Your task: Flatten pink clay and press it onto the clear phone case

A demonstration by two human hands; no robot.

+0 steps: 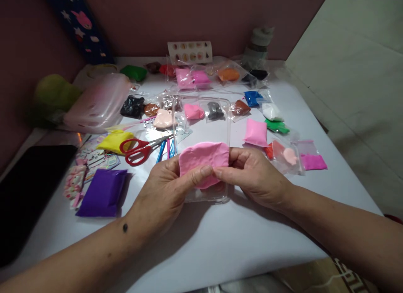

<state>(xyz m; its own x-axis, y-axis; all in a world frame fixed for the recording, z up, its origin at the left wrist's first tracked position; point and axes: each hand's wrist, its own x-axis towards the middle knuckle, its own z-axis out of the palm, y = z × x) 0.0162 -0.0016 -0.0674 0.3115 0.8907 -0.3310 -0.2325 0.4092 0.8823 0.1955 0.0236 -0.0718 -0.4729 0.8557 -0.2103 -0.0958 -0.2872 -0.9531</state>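
A flattened slab of pink clay (204,158) is held up just above a clear phone case (201,116) that lies on the white table. My left hand (163,196) pinches the slab's left and lower edge, thumb on top. My right hand (252,173) pinches its right edge, fingers curled behind it. Both thumbs meet near the slab's lower middle. The case's near end is partly hidden under my hands.
Several small bags of coloured clay lie around: purple (102,192), yellow (113,141), pink (255,132), magenta (312,160). Red scissors (138,150) and thin tools lie left of the case. A dark tablet (28,188) sits far left, a pink plastic box (97,102) behind it.
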